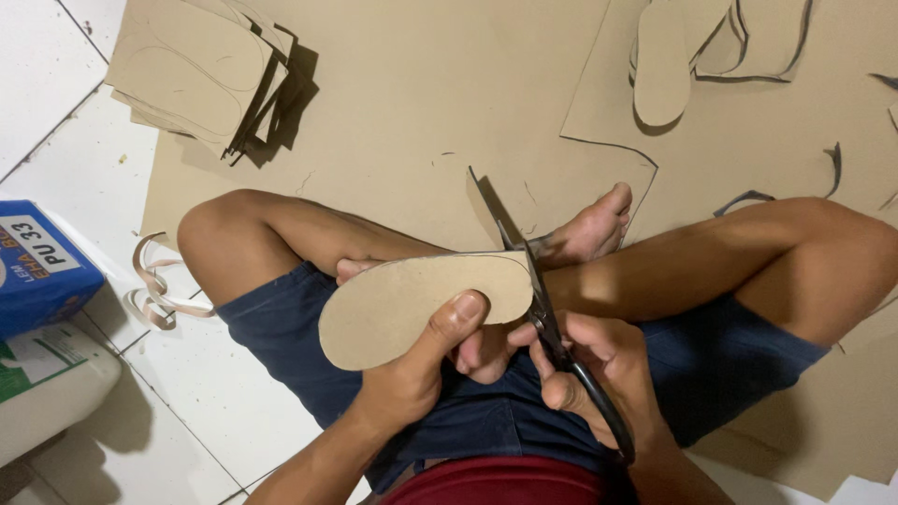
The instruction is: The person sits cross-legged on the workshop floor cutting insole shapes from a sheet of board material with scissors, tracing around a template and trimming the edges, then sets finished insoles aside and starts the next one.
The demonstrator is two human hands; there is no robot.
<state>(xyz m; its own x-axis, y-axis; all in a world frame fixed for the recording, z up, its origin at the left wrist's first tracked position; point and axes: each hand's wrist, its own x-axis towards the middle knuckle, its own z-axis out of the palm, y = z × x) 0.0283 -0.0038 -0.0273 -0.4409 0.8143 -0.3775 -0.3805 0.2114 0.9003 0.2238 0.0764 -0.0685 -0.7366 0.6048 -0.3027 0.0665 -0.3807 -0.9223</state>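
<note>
L hand (412,374): pinching cardboard insole (421,304), thumb on top, over lap.
R hand (599,369): closed round scissors (543,309) handles.
Layout: insole's long axis runs left-right; blades meet its right end, nearest R hand.

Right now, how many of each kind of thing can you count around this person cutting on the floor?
Sole-shaped cardboard pieces: 2, one held by the left hand at, one lying at
Scissors, in the right hand: 1
Stack of marked cardboard sheets: 1
Blue box: 1
Total: 5
</note>
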